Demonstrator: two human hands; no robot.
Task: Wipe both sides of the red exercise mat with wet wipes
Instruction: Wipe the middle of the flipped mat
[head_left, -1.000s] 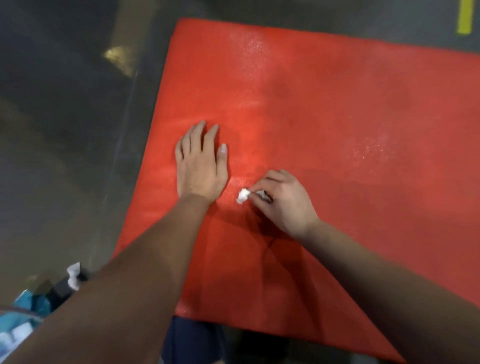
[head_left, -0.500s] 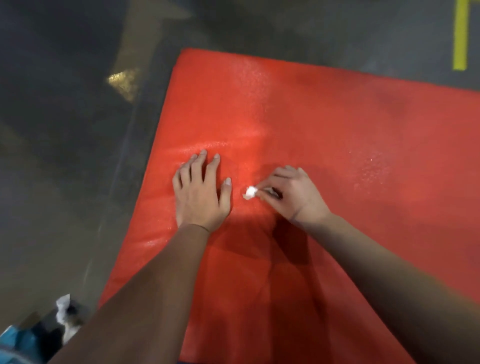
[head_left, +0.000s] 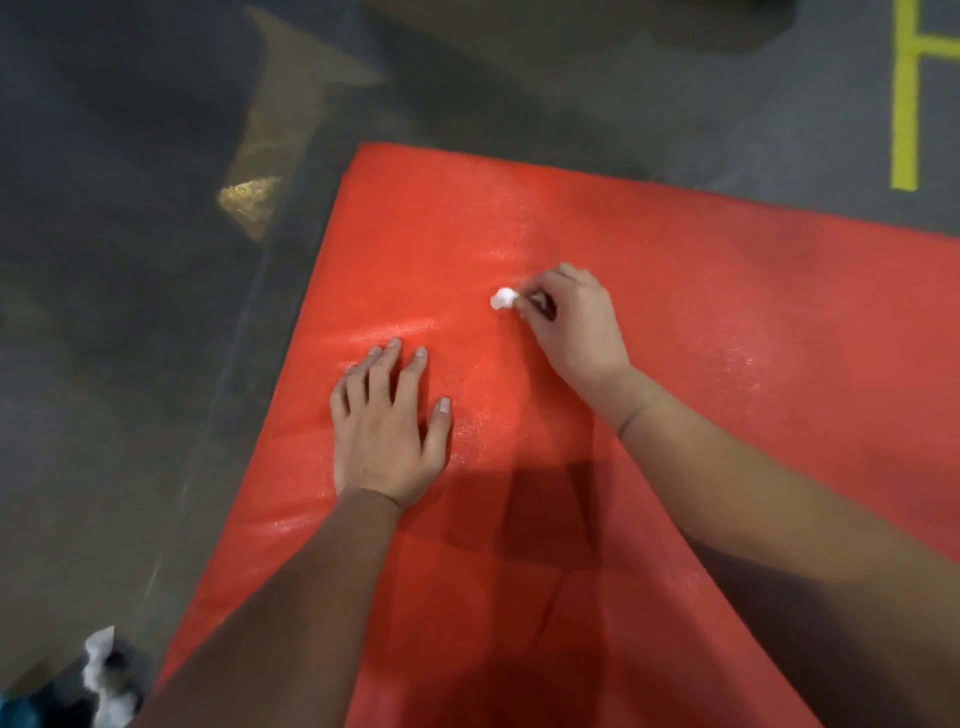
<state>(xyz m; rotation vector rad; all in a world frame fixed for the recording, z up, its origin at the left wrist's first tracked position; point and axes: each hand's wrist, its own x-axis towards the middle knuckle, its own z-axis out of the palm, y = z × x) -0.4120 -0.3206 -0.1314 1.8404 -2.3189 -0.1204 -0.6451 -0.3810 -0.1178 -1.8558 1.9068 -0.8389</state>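
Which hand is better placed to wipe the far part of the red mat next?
Right. The right hand pinches the crumpled wipe on the mat, nearer the far edge. The left hand lies flat, holding nothing, likely steadying the mat.

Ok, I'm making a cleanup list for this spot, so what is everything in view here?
exercise mat: one, red, flat on the floor, centre and right
wet wipe: one, white, small wad on the mat, pinched by the right hand
floor: one, dark grey, left of and beyond the mat
tape marking: one, yellow, on the floor, top right
shiny patch: one, golden, on the floor left of the mat's far corner
crumpled clump: one, white, on the floor, bottom left
teal item: one, teal, bottom-left corner, mostly cut off
left hand: one, flat on the mat, fingers straight
right hand: one, on the mat, pinching the wet wipe
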